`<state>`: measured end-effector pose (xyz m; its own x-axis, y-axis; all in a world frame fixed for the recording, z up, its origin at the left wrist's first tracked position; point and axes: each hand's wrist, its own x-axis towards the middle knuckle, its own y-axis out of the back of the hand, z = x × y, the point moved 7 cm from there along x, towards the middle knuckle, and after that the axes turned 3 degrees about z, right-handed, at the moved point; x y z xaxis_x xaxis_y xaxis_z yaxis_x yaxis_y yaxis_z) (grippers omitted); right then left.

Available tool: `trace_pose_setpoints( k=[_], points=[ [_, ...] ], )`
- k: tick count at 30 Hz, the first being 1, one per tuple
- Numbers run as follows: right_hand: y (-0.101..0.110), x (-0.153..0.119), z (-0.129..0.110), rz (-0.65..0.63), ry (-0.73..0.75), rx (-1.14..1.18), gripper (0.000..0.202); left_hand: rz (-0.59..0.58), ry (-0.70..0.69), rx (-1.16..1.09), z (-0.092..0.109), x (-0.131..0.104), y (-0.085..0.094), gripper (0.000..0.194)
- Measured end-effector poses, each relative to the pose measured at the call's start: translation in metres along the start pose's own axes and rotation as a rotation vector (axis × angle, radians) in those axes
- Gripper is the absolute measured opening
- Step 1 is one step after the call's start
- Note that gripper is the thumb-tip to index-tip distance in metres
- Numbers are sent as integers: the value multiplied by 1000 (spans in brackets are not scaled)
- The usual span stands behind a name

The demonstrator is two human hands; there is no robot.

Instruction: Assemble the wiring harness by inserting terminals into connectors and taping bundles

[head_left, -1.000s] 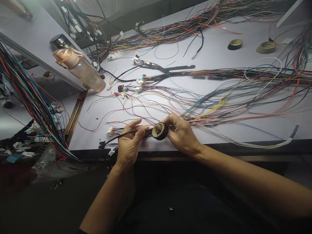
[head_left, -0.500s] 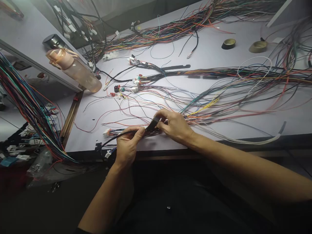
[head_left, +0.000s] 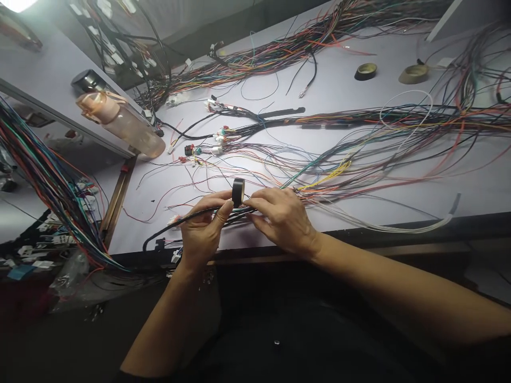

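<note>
My left hand (head_left: pixel 202 230) is closed round a black-wrapped cable (head_left: pixel 165 230) of a wire harness, its thumb and fingers pressed together. A roll of black tape (head_left: pixel 238 191) stands upright at its fingertips, above the cable. Just to the right, my right hand (head_left: pixel 285 218) is closed with its fingertips at the dark wires of the same harness (head_left: pixel 241 214), close beside the roll. Its fingers partly hide what they pinch. Loose coloured wires (head_left: pixel 315 194) fan out to the right from behind this hand. White connectors (head_left: pixel 175 255) hang by the left hand near the table edge.
Another harness (head_left: pixel 279 122) with connectors lies beyond my hands. A thick wire bundle (head_left: pixel 255 58) runs along the back. Two tape rolls, one dark (head_left: pixel 365 71) and one olive (head_left: pixel 414 74), lie at back right. A bottle (head_left: pixel 128 125) stands left, near hanging wires (head_left: pixel 51 181).
The tape roll has moved from my right hand's fingers leftward to my left hand's fingertips and now stands upright. My right hand's fingers have come down to the wires.
</note>
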<state>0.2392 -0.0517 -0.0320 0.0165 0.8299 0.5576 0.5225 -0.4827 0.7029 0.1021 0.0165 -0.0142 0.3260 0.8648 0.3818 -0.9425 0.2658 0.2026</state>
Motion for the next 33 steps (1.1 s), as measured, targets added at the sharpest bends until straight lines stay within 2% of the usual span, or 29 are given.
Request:
trace_pose_setpoints(
  k=[4, 11, 14, 17, 20, 22, 25, 27, 29, 33],
  points=[
    [-8, 6, 9, -48, -55, -42, 19, -51, -171, 152, 10, 5, -5, 8],
    [-24, 6, 20, -140, -31, -113, 24, -185, -450, 432, 21, 4, -20, 9],
    [-27, 5, 21, -151, -24, -111, 24, -182, -498, 531, 26, 0, -23, 7],
    [-28, 5, 21, -139, -11, -88, 23, -163, -490, 589, 30, -4, -23, 9],
    [-28, 4, 24, -125, -13, -67, 24, -134, -421, 668, 32, -7, -22, 6],
    [-25, 2, 24, -122, -10, -54, 24, -111, -298, 668, 29, -7, -19, 2],
    [-15, -1, 17, -86, 38, 5, 16, -62, -24, 501, 14, -5, -12, 10],
    [-8, -2, 8, -45, 85, 29, 21, -20, 123, 361, 5, -5, -8, 16],
    [-3, -1, -2, -6, 111, 11, 25, 21, 208, 282, 0, -4, -7, 20],
    [-4, 8, -15, 104, 141, -65, 17, 69, 321, 226, 0, -3, -6, 27]
  ],
)
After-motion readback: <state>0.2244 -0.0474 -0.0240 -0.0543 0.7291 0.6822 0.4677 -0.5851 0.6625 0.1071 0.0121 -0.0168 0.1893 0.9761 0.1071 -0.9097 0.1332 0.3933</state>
